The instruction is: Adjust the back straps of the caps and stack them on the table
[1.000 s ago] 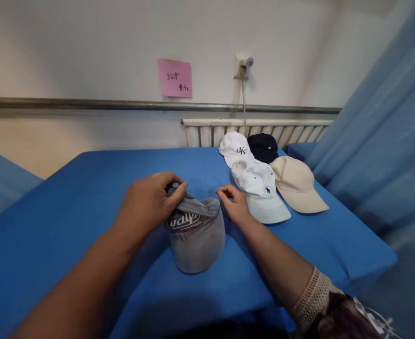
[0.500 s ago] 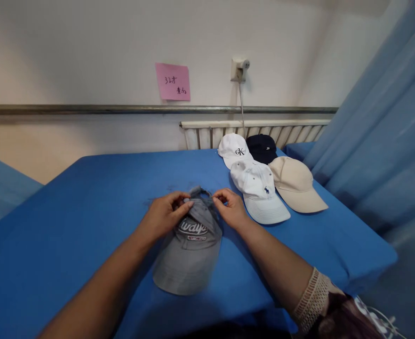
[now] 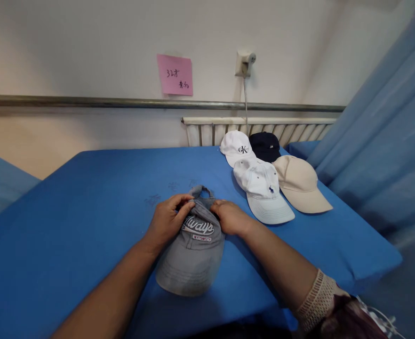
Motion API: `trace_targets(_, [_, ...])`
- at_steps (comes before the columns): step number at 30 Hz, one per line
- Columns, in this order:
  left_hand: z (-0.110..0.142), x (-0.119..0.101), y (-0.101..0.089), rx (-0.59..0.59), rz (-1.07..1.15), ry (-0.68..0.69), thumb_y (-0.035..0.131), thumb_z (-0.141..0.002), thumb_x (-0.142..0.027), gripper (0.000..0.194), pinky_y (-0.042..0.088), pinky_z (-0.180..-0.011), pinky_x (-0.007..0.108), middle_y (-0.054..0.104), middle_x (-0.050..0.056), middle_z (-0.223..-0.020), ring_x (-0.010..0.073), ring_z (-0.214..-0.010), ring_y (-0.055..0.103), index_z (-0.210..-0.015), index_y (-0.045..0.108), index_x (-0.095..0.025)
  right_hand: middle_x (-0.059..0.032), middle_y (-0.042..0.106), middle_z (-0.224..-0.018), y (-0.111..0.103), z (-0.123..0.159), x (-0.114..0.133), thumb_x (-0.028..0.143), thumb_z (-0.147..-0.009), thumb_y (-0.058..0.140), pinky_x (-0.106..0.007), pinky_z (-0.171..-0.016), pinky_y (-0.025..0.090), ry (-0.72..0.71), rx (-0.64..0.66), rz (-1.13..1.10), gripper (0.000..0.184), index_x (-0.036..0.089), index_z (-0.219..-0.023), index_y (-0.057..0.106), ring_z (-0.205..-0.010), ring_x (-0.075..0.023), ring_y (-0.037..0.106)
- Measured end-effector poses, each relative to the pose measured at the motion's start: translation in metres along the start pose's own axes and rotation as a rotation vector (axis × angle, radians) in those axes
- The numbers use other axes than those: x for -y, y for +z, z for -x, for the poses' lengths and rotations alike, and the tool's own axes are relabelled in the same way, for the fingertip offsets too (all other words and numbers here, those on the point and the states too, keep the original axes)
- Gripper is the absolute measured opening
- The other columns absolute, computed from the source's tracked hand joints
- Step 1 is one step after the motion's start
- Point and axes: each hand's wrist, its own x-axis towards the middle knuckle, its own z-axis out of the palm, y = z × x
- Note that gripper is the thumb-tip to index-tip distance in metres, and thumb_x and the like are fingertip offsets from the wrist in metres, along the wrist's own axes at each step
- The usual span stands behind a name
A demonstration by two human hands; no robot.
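Note:
In front of me on the blue-covered table a grey baseball cap point(image 3: 192, 263) lies with its brim toward me and its crown partly collapsed. White lettering and a small patch mark its front; the strap loop at the back points away. My left hand point(image 3: 168, 216) is closed, pinching the crown's left edge between thumb and fingers. On the other side, my right hand point(image 3: 230, 216) is closed on the cap's right edge, its fingertips tucked inside the crown and hidden from view.
Right of my hands sit a pale cap with a horse logo point(image 3: 262, 188), a beige cap point(image 3: 297, 181), a white cap point(image 3: 236, 145) and a navy cap point(image 3: 265, 147). Behind are a radiator point(image 3: 225, 132), a rail point(image 3: 123, 102) and a plugged socket point(image 3: 243, 64). A blue curtain point(image 3: 380, 122) hangs right.
My right hand has gone from pinching the cap's rear edge to having its fingers inside the crown's right side. My left hand keeps its pinch. The view has shifted slightly.

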Motion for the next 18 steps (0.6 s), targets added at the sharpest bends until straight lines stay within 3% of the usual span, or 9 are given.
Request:
trace_targets(3, [0.001, 0.001, 0.001, 0.004, -0.020, 0.003, 0.056, -0.087, -0.044, 0.029, 0.054, -0.080, 0.033, 0.075, 0.005, -0.090, 0.0218, -0.082, 0.069, -0.099, 0.070, -0.020, -0.0075, 0.072, -0.084, 0.000, -0.001, 0.004, 0.012, -0.069, 0.068, -0.032, -0.068, 0.045, -0.066, 0.117, 0.162, 0.013, 0.020, -0.078, 0.065, -0.074, -0.0230, 0.064])
trace_targets(5, [0.001, 0.003, 0.001, -0.002, -0.020, 0.002, 0.056, -0.088, -0.044, 0.030, 0.054, -0.080, 0.033, 0.075, 0.005, -0.091, 0.0217, -0.083, 0.069, -0.100, 0.070, -0.021, -0.0088, 0.071, -0.083, -0.004, -0.001, 0.004, 0.010, -0.070, 0.066, -0.033, -0.069, 0.044, -0.048, 0.101, 0.190, 0.013, 0.020, -0.078, 0.064, -0.073, -0.0232, 0.063])
trace_targets(10, [-0.001, 0.006, 0.001, -0.023, 0.000, -0.031, 0.055, -0.089, -0.045, 0.032, 0.054, -0.081, 0.034, 0.075, 0.006, -0.097, 0.0228, -0.088, 0.069, -0.102, 0.070, -0.020, -0.0070, 0.065, -0.080, -0.029, 0.002, -0.012, 0.017, -0.081, 0.057, -0.031, -0.069, 0.044, 0.102, -0.106, 0.155, 0.006, 0.021, -0.077, 0.060, -0.073, -0.0200, 0.059])
trace_targets(13, [-0.003, 0.005, 0.001, -0.022, -0.011, -0.033, 0.054, -0.089, -0.044, 0.031, 0.053, -0.084, 0.035, 0.075, 0.007, -0.098, 0.0232, -0.090, 0.068, -0.101, 0.070, -0.020, -0.0050, 0.063, -0.082, -0.042, 0.002, -0.022, 0.017, -0.081, 0.056, -0.030, -0.069, 0.044, 0.212, -0.258, 0.093, 0.005, 0.020, -0.082, 0.060, -0.075, -0.0188, 0.059])
trace_targets(16, [-0.006, 0.002, 0.001, -0.019, -0.037, 0.010, 0.055, -0.090, -0.042, 0.028, 0.051, -0.085, 0.034, 0.075, 0.006, -0.101, 0.0228, -0.092, 0.068, -0.100, 0.071, -0.022, -0.0041, 0.062, -0.084, -0.043, 0.002, -0.025, 0.018, -0.083, 0.055, -0.030, -0.068, 0.045, 0.276, -0.355, -0.005, 0.007, 0.019, -0.087, 0.061, -0.074, -0.0174, 0.059])
trace_targets(18, [-0.009, -0.001, 0.001, -0.005, -0.063, 0.056, 0.055, -0.090, -0.040, 0.025, 0.051, -0.083, 0.033, 0.074, 0.005, -0.100, 0.0223, -0.091, 0.068, -0.100, 0.072, -0.023, -0.0045, 0.063, -0.089, -0.039, 0.002, -0.022, 0.023, -0.085, 0.056, -0.029, -0.067, 0.046, 0.245, -0.335, -0.084, 0.012, 0.019, -0.094, 0.063, -0.076, -0.0169, 0.060])
